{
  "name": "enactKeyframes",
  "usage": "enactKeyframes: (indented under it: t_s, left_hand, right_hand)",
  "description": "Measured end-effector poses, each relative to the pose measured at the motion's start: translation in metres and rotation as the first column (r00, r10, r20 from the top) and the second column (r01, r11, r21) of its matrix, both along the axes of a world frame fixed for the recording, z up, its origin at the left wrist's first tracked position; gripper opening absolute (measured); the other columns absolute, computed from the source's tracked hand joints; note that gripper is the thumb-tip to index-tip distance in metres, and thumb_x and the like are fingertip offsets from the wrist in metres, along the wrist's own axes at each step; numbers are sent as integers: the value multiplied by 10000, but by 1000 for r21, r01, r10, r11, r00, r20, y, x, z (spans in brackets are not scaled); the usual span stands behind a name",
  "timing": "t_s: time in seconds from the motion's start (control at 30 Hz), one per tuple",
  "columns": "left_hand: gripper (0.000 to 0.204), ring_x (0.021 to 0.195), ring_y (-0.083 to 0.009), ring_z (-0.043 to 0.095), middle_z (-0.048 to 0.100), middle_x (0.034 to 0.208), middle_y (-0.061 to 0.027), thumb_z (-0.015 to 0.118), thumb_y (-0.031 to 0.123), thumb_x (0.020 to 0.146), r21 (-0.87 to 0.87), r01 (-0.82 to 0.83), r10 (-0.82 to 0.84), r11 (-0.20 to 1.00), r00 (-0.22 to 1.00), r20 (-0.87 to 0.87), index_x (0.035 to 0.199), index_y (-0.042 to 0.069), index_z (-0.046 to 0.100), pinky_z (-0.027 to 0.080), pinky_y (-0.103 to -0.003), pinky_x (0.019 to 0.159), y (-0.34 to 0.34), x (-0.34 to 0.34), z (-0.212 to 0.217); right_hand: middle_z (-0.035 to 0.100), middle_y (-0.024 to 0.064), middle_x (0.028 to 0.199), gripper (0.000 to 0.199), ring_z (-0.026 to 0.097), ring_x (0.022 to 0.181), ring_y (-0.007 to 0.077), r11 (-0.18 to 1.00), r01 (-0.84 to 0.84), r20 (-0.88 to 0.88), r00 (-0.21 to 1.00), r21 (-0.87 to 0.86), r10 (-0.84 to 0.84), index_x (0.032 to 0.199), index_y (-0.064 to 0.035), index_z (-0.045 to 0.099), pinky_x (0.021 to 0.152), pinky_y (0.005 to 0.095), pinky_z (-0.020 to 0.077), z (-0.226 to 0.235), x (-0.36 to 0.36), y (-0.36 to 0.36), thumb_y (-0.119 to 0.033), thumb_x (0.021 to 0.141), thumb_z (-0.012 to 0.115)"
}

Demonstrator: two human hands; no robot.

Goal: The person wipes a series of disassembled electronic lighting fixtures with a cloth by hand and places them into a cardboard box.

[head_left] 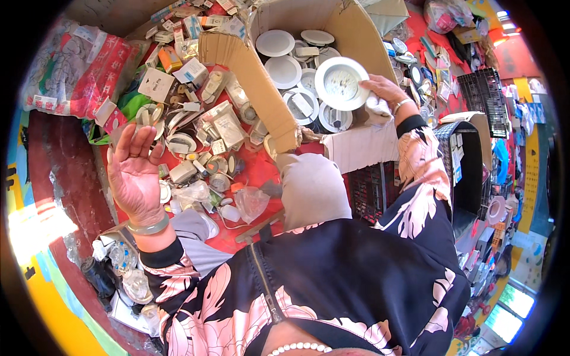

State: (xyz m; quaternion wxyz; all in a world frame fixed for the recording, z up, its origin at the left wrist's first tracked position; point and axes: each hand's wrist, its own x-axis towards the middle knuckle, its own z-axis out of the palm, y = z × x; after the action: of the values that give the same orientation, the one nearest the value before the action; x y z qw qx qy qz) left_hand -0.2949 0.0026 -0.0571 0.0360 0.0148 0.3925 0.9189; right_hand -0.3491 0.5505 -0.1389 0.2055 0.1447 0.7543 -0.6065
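Note:
My right hand grips the rim of a round white recessed downlight, its face turned up toward me. A pale crumpled cloth hangs just below those fingers; whether I hold it as well is hard to tell. The light is over an open cardboard box, where several more round white downlights lie piled. On the other side my left hand is raised, palm showing and fingers stretched out, with nothing in it. Beyond its fingertips lies a heap of small packaged parts.
A stuffed clear-and-red plastic bag sits at the far left. Black plastic crates and a black bin stand to my right. Clear plastic packs lie at the lower left. The floor covering is red.

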Motion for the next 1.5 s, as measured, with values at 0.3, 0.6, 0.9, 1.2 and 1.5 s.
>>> enactKeyframes:
  t_s: [0.3,0.6,0.9,1.2,1.5]
  left_hand:
    - [539,1105,-293,535,564,1148,-219,462,371,914,-29,23,-23,999,1000,18,1242,-57,452,465,-384,898,11,-7,-13]
    - [512,1105,-281,535,568,1147,-198,461,352,919,-81,42,-37,996,997,65,1235,-50,459,454,-374,906,16,-10,-21]
    - [541,1098,-271,540,575,1135,-189,483,364,896,-181,18,-2,983,996,89,1237,-55,449,451,-362,910,21,-9,-24]
    - [473,1066,-258,561,591,1107,-183,477,312,916,-178,-2,25,984,992,127,1201,-65,484,466,-353,889,17,-12,-19]
    - [433,1069,-269,559,594,1105,-194,464,281,926,-156,-79,99,985,987,128,1190,-62,493,454,-363,901,-5,-6,-17]
  right_hand:
    - [544,127,1244,616,510,1140,271,360,-795,615,606,487,505,1314,-92,451,966,358,369,-83,-47,-1,-462,830,549]
    - [569,145,1195,563,514,1128,307,237,-832,646,542,501,537,1306,-177,470,949,374,385,-128,-58,8,-415,809,582]
    - [621,154,1071,470,588,999,311,286,-753,414,589,593,694,1186,-124,560,863,364,453,-167,-73,-13,-254,741,638]
    - [629,123,1063,364,594,992,315,118,-662,414,587,740,696,1114,-151,610,847,384,473,-129,-63,-79,-227,757,615]
    - [648,146,1007,237,615,957,325,-65,-643,571,625,763,532,929,-63,667,813,415,498,-177,-71,-37,-211,751,619]
